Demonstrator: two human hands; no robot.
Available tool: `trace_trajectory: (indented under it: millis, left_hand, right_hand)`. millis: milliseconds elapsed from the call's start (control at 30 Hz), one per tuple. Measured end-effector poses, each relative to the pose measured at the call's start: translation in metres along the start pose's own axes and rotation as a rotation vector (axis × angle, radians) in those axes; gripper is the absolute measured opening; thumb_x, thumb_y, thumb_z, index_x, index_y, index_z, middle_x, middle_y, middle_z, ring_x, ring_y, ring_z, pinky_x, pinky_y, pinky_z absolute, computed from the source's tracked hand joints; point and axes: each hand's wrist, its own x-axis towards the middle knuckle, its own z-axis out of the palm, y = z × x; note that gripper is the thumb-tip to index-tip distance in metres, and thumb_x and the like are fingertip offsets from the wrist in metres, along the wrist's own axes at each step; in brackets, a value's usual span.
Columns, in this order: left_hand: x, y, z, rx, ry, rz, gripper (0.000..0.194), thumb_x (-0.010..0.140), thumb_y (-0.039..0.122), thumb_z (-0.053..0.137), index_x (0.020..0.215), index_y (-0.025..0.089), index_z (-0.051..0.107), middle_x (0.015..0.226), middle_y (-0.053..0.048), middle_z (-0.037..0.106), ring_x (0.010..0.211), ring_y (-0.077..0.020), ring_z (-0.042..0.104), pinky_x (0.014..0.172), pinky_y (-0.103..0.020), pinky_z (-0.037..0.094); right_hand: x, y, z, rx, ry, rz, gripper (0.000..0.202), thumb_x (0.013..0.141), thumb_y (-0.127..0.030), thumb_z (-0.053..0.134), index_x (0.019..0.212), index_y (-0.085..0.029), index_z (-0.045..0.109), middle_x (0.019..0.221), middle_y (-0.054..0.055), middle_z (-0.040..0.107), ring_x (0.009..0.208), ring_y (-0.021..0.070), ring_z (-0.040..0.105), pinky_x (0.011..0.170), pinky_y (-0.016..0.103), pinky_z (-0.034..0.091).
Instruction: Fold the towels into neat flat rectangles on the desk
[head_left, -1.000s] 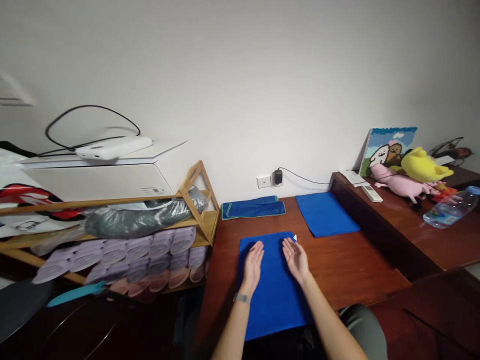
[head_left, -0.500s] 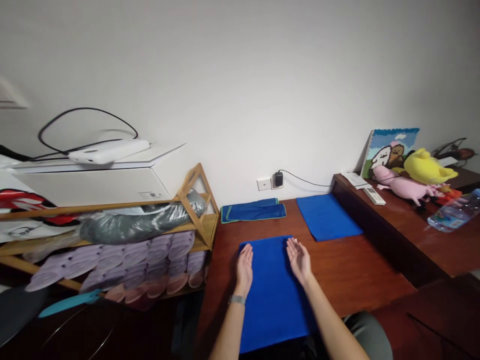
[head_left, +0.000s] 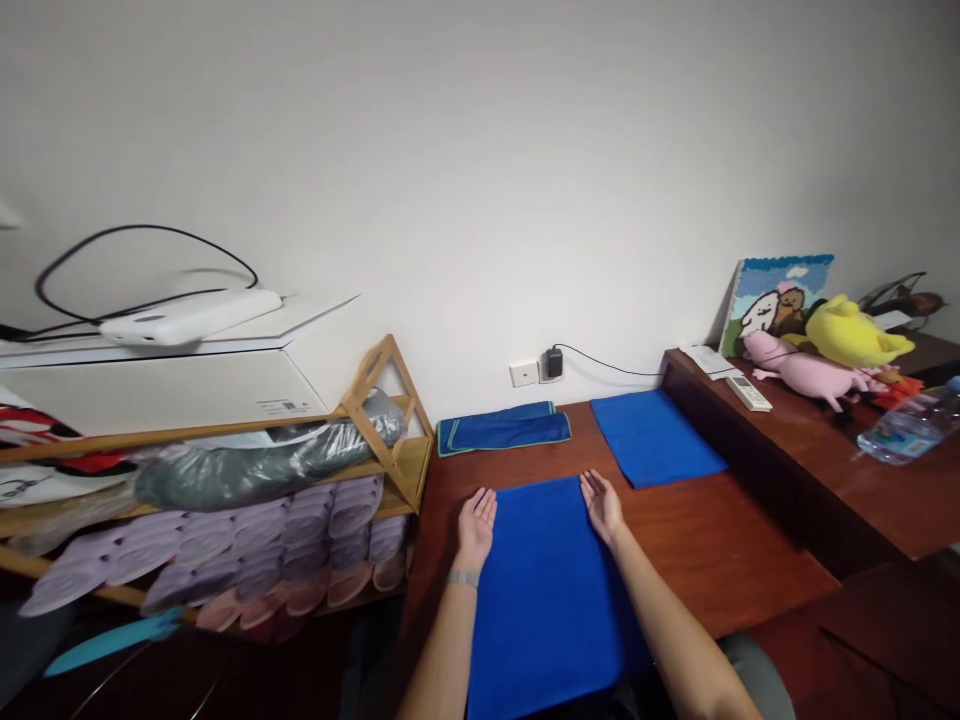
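Note:
A blue cloth (head_left: pixel 544 590) lies spread flat on the brown wooden table (head_left: pixel 697 550), its near end at the table's front edge. My left hand (head_left: pixel 476 528) is by its far left corner, palm turned up, fingers stretched out and holding nothing. At the far right corner is my right hand (head_left: pixel 602 507), also palm up with fingers extended and nothing in it. Behind, against the wall, rests a folded darker blue cloth (head_left: pixel 502 428) with green edging. Another blue cloth (head_left: pixel 656 437), smooth and flat, lies at the back right.
To the left stands a wooden rack (head_left: pixel 409 470) with several lilac slippers (head_left: pixel 300 515) and a white box (head_left: pixel 180 390) on top. A raised brown surface (head_left: pixel 832 465) on the right bears a remote control (head_left: pixel 748 393), plush toys (head_left: pixel 855 335) and a plastic bottle (head_left: pixel 904 430).
My hands have moved slightly apart, the left one outward to the left off the cloth's edge. The view has shifted a little; the cloths lie as before.

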Motion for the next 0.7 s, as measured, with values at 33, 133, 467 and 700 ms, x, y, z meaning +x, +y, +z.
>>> trace_trajectory:
  millis: [33, 133, 467, 700]
  left_hand:
    - [-0.002, -0.002, 0.003, -0.007, -0.013, 0.007, 0.033, 0.096, 0.019, 0.060, 0.125, 0.017, 0.076, 0.153, -0.021, 0.070, 0.153, -0.0263, 0.059, 0.129, -0.042, 0.049]
    - [-0.009, -0.021, 0.021, -0.023, -0.086, 0.007, 0.033, 0.097, 0.022, 0.059, 0.123, 0.016, 0.079, 0.154, -0.020, 0.071, 0.152, -0.0252, 0.061, 0.129, -0.039, 0.048]
    - [0.002, -0.027, 0.021, 0.008, 0.005, -0.008, 0.030, 0.097, 0.015, 0.058, 0.123, 0.014, 0.075, 0.156, -0.025, 0.066, 0.152, -0.0288, 0.060, 0.127, -0.044, 0.050]
    - [-0.003, 0.000, 0.005, 0.019, 0.073, 0.216, 0.026, 0.098, 0.015, 0.058, 0.116, 0.019, 0.077, 0.153, -0.015, 0.072, 0.159, -0.0228, 0.052, 0.135, -0.039, 0.039]
  right_hand:
    - [0.000, 0.003, 0.003, 0.002, 0.006, -0.006, 0.013, 0.080, -0.032, 0.076, 0.092, -0.028, 0.077, 0.111, 0.004, 0.085, 0.131, 0.0228, 0.074, 0.118, 0.041, 0.058]
    - [-0.008, 0.027, 0.023, 0.005, -0.029, -0.013, 0.017, 0.084, -0.032, 0.073, 0.099, -0.029, 0.081, 0.119, 0.003, 0.085, 0.134, 0.0219, 0.072, 0.120, 0.041, 0.056]
    - [-0.008, 0.037, 0.034, -0.045, -0.040, 0.079, 0.012, 0.082, -0.032, 0.078, 0.093, -0.026, 0.079, 0.109, 0.008, 0.086, 0.124, 0.0246, 0.077, 0.112, 0.041, 0.061]
    - [0.003, -0.003, 0.037, -0.041, 0.031, -0.008, 0.012, 0.076, -0.032, 0.081, 0.087, -0.026, 0.081, 0.104, 0.004, 0.086, 0.129, 0.0234, 0.074, 0.123, 0.041, 0.052]
